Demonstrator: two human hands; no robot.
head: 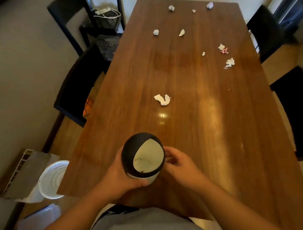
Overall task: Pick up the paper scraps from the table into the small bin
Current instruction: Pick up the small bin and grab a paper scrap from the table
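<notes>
hands [179, 168] holding small bin [143, 156], scraps [162, 99] scattered

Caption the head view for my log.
Both hands, left and right, hold the small bin at the table; paper scraps lie beyond.

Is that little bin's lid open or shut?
Shut, apparently: the small bin, held in the left hand, shows its pale swing flap sitting flush in the dark domed top, with no gap visible.
</notes>
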